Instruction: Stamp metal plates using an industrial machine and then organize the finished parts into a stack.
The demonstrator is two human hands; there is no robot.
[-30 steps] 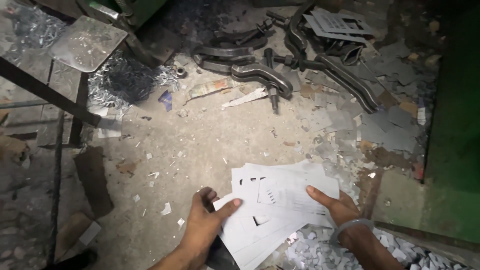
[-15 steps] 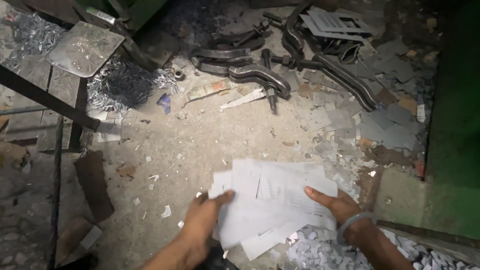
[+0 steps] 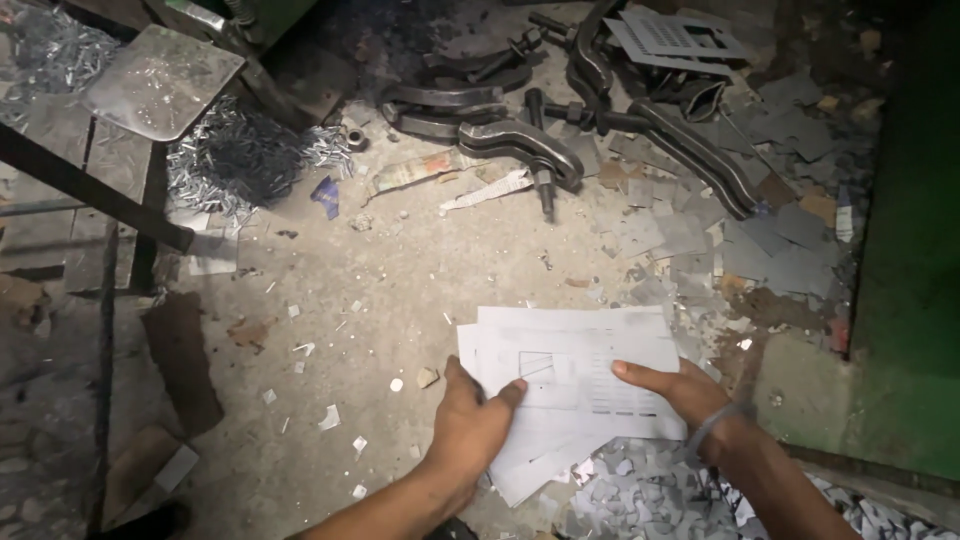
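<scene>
Holding a loose stack of thin pale metal sheets [image 3: 575, 375] between them, both hands work low over a dusty concrete floor [image 3: 400, 290]. The left hand [image 3: 470, 425] grips the stack's near-left edge, thumb lying on the top sheet and the other fingers curled under it, so the grasp is closed on the sheets. The right hand [image 3: 685, 395] clamps the right side, fingers spread flat across the top sheet and pointing left; a thin bangle [image 3: 715, 425] circles its wrist. The stack sits between the two hands, fanned a little, with lower sheets poking out toward the person at the near edge. The top sheet carries punched rectangular openings and a row of small slots.

Just below the stack lies a heap of small grey metal offcuts [image 3: 650, 495]. Farther away on the floor are several dark curved steel clamps [image 3: 520, 140] with bolts, and beyond them a flat perforated plate [image 3: 680, 35]. Up left, a pile of shiny metal shavings [image 3: 235, 155] lies beside a worn square metal plate [image 3: 165, 80] and a dark slanting bar [image 3: 90, 190]. Grey sheet scraps [image 3: 760, 240] litter the right side, next to a green machine wall [image 3: 915, 250].
</scene>
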